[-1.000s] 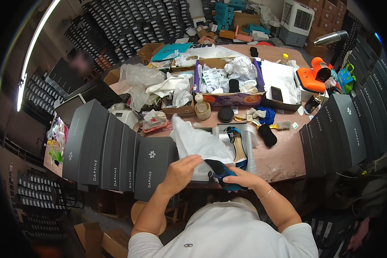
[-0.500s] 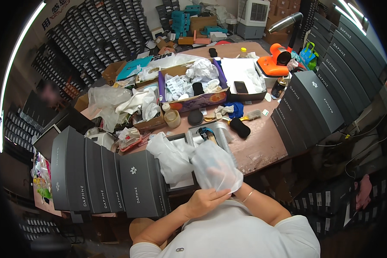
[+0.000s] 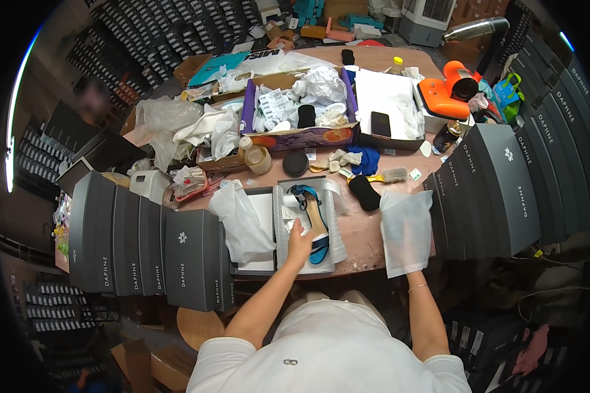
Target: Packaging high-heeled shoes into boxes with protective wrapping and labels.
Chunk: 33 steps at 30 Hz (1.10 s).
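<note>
A blue-strapped sandal (image 3: 316, 226) with a tan insole lies in a paper-lined grey shoebox (image 3: 339, 252) at the table's front edge. My left hand (image 3: 299, 243) is over the box's near end, beside the sandal's toe, thumb raised and fingers apart, holding nothing visible. Whether it touches the sandal or the lining, I cannot tell. A translucent white bag (image 3: 406, 206) covers my right hand (image 3: 408, 252) to the wrist, right of the box; the fingers are hidden inside. Left of the sandal lies another white bag or wrapping sheet (image 3: 239, 219), over the grey box lid (image 3: 263, 264).
Grey shoeboxes stand in rows at the left (image 3: 190, 262) and right (image 3: 495, 190). Behind the sandal are a round black tin (image 3: 295, 164), a brush (image 3: 393, 175), a black pad (image 3: 364, 192) and a jar (image 3: 258, 159). A purple carton (image 3: 301, 139) holds crumpled paper.
My left hand has let go of the bag's edge and moved to the box with the sandal. My right hand, inside the bag, has moved right. The view has shifted.
</note>
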{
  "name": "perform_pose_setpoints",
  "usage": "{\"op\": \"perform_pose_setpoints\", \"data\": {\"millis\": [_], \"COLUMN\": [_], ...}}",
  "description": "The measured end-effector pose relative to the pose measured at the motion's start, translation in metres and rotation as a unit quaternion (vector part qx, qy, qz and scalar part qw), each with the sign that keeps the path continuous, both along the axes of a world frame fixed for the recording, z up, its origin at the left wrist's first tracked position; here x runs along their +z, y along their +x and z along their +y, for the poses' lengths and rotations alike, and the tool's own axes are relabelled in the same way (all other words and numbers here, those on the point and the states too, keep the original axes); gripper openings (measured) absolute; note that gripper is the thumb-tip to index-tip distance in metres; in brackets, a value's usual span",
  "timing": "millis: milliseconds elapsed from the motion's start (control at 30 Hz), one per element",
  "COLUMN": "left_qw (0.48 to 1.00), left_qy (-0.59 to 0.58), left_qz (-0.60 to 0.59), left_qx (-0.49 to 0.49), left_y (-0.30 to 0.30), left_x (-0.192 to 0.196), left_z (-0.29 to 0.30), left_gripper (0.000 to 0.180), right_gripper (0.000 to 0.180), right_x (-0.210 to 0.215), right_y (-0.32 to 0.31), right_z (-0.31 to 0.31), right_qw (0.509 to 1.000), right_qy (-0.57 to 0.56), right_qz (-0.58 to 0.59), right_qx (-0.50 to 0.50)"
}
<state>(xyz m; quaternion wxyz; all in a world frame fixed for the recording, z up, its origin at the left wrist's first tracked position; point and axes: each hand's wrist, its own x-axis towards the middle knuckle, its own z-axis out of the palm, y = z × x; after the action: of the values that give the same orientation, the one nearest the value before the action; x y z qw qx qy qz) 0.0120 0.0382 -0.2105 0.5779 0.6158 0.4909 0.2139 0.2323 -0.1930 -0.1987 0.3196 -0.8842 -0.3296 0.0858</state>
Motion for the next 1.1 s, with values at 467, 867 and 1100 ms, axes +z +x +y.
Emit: {"op": "perform_pose_setpoints", "data": {"millis": [467,867,1100], "left_qw": [0.908,0.812,0.919], "left_qy": [-0.307,-0.16,0.238], "left_qz": [-0.262,-0.059,0.243], "left_qx": [-0.112,-0.558,-0.199], "left_y": [0.014,-0.063,-0.059], "left_x": [0.042,0.091,0.126], "left_z": [0.062,0.014,0.17], "left_gripper": [0.025,0.031,0.065], "right_gripper": [0.042,0.102,0.088], "right_x": [0.127,0.188,0.15], "right_y": [-0.016,-0.132,-0.105], "right_z": [-0.012,0.117,0.083], "right_qw": [0.907,0.747,0.834], "right_qy": [0.09,-0.278,-0.126], "right_qz": [0.385,-0.114,0.183], "right_qx": [0.145,0.593,0.504]}}
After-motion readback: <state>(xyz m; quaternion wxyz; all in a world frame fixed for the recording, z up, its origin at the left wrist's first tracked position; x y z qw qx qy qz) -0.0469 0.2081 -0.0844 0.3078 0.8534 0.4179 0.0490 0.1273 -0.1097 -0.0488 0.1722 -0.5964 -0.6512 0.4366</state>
